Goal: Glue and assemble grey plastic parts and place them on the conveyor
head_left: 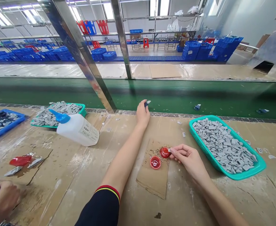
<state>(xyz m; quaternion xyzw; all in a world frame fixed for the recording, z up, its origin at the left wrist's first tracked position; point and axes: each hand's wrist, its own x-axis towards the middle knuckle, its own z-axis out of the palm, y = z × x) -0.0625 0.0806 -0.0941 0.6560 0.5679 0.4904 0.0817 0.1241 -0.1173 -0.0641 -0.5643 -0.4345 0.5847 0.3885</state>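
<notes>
Left hand (pixel 142 114) and right hand (pixel 189 161) hold small pieces
Right fingers pinch narrowly a gray piece (pixel 169 150) at a red cap (pixel 165 152); left fingers close on a blue piece (pixel 147 103).

Lit brightly by daylight from distant windows (pixel 108 9), glare streaked down a steel post (pixel 75 47), faint shadows cast on a cardboard sheet (pixel 152 185), lines bent by wide-angle distortion toward the edges, focus sharp throughout.

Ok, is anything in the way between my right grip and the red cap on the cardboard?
Nothing visible stands in the way. The right grip is already at the red cap, with its fingers pinching a small grey piece right at the cap's edge.
</notes>
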